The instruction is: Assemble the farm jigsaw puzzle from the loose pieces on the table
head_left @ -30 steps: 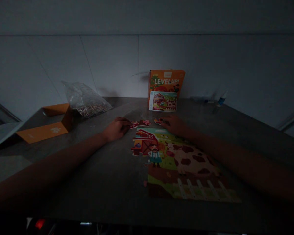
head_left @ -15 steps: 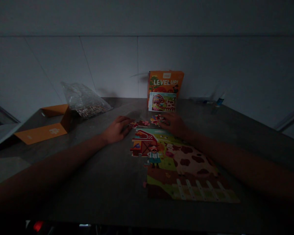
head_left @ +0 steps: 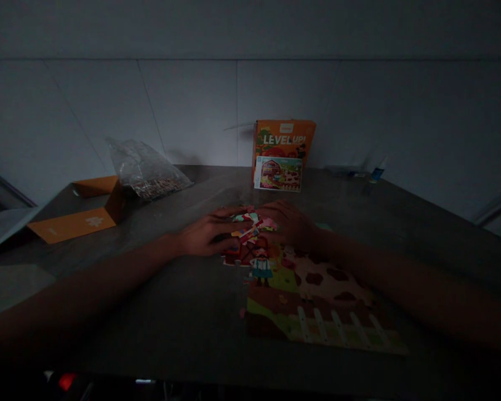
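Observation:
A farm jigsaw puzzle (head_left: 317,295) with a spotted cow, a fence and a farmer lies flat on the dark grey table (head_left: 171,312). Its far left corner, where the red barn is, has come apart into a small heap of loose pieces (head_left: 250,225). My left hand (head_left: 204,236) lies on the table at the left of that heap, fingers stretched out and touching it. From the right, my right hand (head_left: 290,225) rests over the puzzle's top edge, its fingers curved against the same heap. Neither hand lifts a piece.
The orange "LEVEL UP!" puzzle box (head_left: 284,147) stands against the wall behind the hands. At the left are a clear plastic bag of pieces (head_left: 144,167) and an orange box part (head_left: 75,223). A small blue-capped bottle (head_left: 376,174) stands far right. The light is very dim.
Both hands slid toward me and toward each other, pushing the loose pieces from beyond the puzzle onto its top left corner. The barn area, whole before, is now bunched up between the hands.

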Demonstrator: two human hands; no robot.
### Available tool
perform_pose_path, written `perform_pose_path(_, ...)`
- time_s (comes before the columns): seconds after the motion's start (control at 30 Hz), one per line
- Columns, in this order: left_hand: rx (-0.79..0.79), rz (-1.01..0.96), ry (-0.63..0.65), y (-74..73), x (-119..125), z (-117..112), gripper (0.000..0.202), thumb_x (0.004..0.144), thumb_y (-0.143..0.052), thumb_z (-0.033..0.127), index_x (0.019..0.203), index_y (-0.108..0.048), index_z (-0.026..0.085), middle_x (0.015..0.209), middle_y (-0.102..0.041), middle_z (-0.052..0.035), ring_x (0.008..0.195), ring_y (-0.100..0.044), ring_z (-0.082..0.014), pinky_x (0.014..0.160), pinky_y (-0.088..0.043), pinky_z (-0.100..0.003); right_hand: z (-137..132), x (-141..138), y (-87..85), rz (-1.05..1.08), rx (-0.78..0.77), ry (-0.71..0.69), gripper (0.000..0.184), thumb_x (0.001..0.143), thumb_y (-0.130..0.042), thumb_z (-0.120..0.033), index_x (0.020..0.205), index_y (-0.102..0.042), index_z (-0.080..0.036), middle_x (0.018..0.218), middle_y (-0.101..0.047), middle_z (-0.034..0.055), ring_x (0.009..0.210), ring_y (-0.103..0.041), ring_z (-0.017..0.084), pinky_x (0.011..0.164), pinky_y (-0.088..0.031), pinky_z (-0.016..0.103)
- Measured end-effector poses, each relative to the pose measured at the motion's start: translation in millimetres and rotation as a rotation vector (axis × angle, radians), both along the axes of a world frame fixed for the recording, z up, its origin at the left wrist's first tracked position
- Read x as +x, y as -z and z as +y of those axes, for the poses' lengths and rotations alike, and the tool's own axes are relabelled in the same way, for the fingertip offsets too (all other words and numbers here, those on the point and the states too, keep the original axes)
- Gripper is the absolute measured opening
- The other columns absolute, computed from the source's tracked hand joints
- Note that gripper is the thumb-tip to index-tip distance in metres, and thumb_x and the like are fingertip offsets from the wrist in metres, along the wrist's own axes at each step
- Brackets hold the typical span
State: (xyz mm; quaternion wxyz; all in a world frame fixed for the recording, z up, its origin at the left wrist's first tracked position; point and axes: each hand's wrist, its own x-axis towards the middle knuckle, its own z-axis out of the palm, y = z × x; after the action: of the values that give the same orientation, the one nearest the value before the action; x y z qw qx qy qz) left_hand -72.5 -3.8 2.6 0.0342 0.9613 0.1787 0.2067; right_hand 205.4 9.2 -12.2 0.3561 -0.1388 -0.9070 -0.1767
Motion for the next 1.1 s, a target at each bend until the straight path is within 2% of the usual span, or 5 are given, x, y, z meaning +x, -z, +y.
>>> perform_pose_path(0.2,0.046,-0.132,-0.119,6.8,-10,10,0.040,0.095,-0.052,0.030,0.134,-0.059,0.022,0.135,-0.062,-0.0083,0.139,-0.043,-0.0240,0.110,-0.045,-0.040,3,5,2.5,0.077,-0.152,0.103,0.043,0.089,-0.065,-0.034,0.129,-0.053,-0.023,0.117,-0.066,0.0091,0.109,-0.061,0.025,0.095,-0.049,0.044)
perform_pose_path(0.4,0.093,-0.217,-0.315,7.6,-10,13,0.040,0.095,-0.051,0.032,0.132,-0.060,0.021,0.134,-0.062,-0.0085,0.129,-0.053,-0.0241,0.107,-0.048,-0.040,4,5,4.4,0.090,-0.197,0.115,0.040,0.089,-0.065,-0.037,0.125,-0.057,-0.022,0.118,-0.066,0.0102,0.112,-0.060,0.026,0.096,-0.048,0.045)
perform_pose_path(0.67,-0.055,-0.386,-0.428,12.4,-15,25,0.043,0.094,-0.053,0.040,0.130,-0.062,0.018,0.129,-0.064,-0.0102,0.118,-0.060,-0.0247,0.103,-0.049,-0.040,9,2,6.9,-0.006,-0.522,0.122,0.031,0.087,-0.065,-0.032,0.114,-0.063,-0.017,0.111,-0.069,0.0110,0.103,-0.065,0.024,0.089,-0.050,0.039)
perform_pose_path(0.97,-0.110,-0.417,-0.438,13.9,-15,25,0.050,0.096,-0.049,0.043,0.140,-0.052,0.018,0.134,-0.061,-0.0105,0.120,-0.058,-0.0258,0.102,-0.050,-0.040,-4,-2,0.0,-0.087,-0.545,-0.041,0.031,0.086,-0.067,-0.036,0.112,-0.064,-0.020,0.113,-0.069,0.0096,0.105,-0.064,0.023,0.091,-0.050,0.038)
perform_pose_path(1.1,-0.129,-0.451,-0.468,11.7,-13,23,0.056,0.095,-0.049,0.042,0.145,-0.044,0.019,0.137,-0.059,-0.0109,0.114,-0.063,-0.0259,0.098,-0.053,-0.041,-5,-3,-4.0,0.271,-0.436,0.100,0.028,0.086,-0.066,-0.037,0.110,-0.064,-0.021,0.106,-0.070,0.0078,0.096,-0.066,0.022,0.085,-0.053,0.038)
